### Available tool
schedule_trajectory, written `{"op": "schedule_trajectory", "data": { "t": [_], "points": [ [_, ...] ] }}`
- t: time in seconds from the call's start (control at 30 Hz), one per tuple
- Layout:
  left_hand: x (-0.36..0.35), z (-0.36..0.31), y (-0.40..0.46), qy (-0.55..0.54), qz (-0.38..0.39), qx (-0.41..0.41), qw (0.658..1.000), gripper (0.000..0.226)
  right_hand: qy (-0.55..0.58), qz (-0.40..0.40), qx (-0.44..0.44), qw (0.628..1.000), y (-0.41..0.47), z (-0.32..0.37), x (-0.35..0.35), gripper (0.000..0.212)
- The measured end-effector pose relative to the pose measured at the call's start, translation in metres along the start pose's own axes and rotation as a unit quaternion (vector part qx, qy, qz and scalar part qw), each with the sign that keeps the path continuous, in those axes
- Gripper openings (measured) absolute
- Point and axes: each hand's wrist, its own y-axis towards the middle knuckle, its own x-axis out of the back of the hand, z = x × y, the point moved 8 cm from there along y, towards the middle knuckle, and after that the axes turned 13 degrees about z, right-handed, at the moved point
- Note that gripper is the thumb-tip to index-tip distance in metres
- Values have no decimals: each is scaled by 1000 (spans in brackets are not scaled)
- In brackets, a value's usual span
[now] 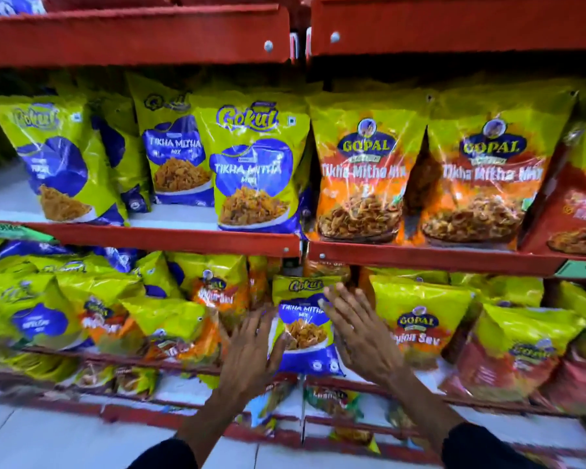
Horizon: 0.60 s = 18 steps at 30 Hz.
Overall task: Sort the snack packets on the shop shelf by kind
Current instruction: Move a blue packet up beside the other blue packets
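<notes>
A small green-and-blue Gokul Tikha Mitha Mix packet (304, 328) stands upright on the lower shelf, at the join between two shelf sections. My left hand (251, 346) is flat at its left edge with fingers spread and the thumb touching the packet. My right hand (359, 333) lies over its right edge, fingers apart. Neither hand is closed around it. On the shelf above, Gokul packets (251, 164) fill the left section and orange Gopal Tikha Mitha Mix packets (362, 170) the right.
The lower shelf holds mixed packets: Gokul and Gopal ones leaning on the left (99, 316), a Gopal sev packet (418, 321) and red Gopal packets (508, 353) on the right. Red shelf lips (170, 236) run along each level. More packets lie on a bottom shelf (335, 407).
</notes>
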Motion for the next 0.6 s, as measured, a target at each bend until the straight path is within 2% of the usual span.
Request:
{"op": "schedule_trajectory", "data": {
  "t": [0.07,0.17,0.27,0.33,0.4,0.43,0.5,0.6],
  "points": [
    [-22,20,10,-99,45,48,993,53,58,56,-38,996,0,-3,-28,56],
    [-60,56,39,-222,116,147,957,66,185,113,-190,958,-1,-25,-73,46],
    [-100,76,67,-344,211,230,886,78,354,143,-360,851,-6,-51,-130,66],
    [-121,80,83,-420,233,249,841,78,430,180,-419,779,-10,-62,-167,72],
    [-132,83,95,-473,232,258,810,61,505,198,-452,709,-8,-64,-192,67],
    [-135,85,98,-483,240,261,801,57,531,189,-463,684,-5,-63,-193,51],
    [-142,86,103,-484,281,259,787,42,566,184,-469,652,-1,-63,-197,15],
    [-148,88,105,-487,320,243,776,10,601,185,-482,610,4,-59,-199,9]
  ]
}}
